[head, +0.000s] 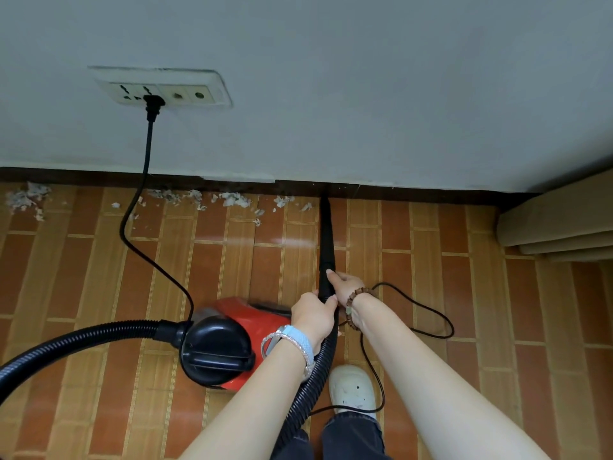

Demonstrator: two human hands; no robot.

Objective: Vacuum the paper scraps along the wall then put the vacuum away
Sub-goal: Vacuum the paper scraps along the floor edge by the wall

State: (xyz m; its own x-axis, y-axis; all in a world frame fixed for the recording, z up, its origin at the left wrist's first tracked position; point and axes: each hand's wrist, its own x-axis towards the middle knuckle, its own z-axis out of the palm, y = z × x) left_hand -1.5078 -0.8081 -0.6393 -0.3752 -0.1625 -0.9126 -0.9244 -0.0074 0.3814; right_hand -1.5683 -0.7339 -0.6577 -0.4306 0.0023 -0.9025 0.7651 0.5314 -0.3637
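A black vacuum nozzle [327,234] lies pointed at the dark skirting board, its tip touching the foot of the wall. My left hand [313,315] grips the nozzle's rear end where the ribbed hose [311,390] joins. My right hand [345,287] holds the nozzle just ahead of it, forefinger stretched along the tube. White paper scraps [232,199] lie scattered along the skirting to the left of the nozzle tip, with another heap [26,197] at the far left. The red and black vacuum body [225,340] sits on the floor left of my hands.
The black power cord [146,180] runs from a wall socket [159,91] down across the floor to the vacuum. More cord loops [428,313] on the floor to the right. My white shoe [353,386] stands below the hands. Beige furniture [557,224] fills the right corner.
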